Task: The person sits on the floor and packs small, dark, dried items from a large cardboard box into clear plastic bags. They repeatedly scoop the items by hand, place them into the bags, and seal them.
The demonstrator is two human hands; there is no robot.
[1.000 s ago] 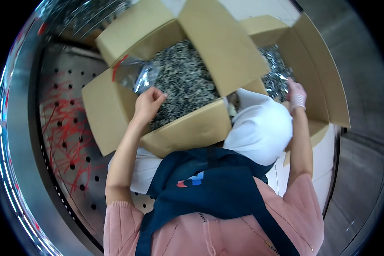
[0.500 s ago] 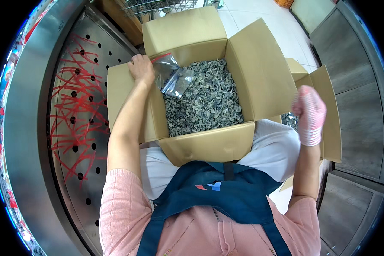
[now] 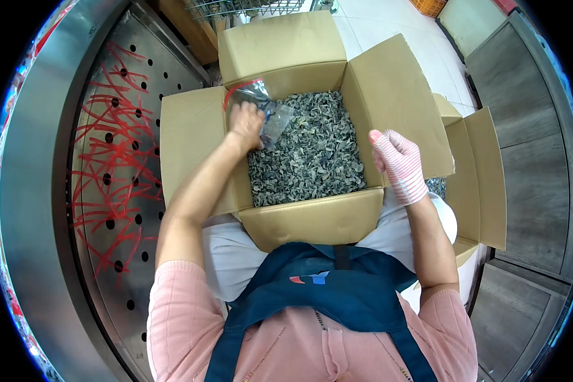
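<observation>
An open cardboard box (image 3: 309,223) stands between my knees, filled with small dark grey, curled dried pieces (image 3: 309,153) that look like wood ear fungus. On them, in the box's far left corner, lies a clear plastic zip bag (image 3: 275,124) with a red strip along its mouth. My bare left hand (image 3: 247,124) is on this bag, its fingers curled down over the plastic; the fingertips are partly hidden. Over the box's right flap is my right hand (image 3: 398,164), in a pink-and-white striped glove. Its fingers are folded in, and whatever they hold, if anything, is hidden.
A second open carton (image 3: 481,172) with similar dark pieces stands at my right. Beside my left arm is a perforated metal panel (image 3: 124,210) with red strips on it. A wire basket (image 3: 245,7) stands beyond the box, and grey cabinet doors (image 3: 528,146) line the right.
My left hand has moved from the left flap's far corner into the box, onto the bag. My right hand has swung left from the second carton to the big box's right flap.
</observation>
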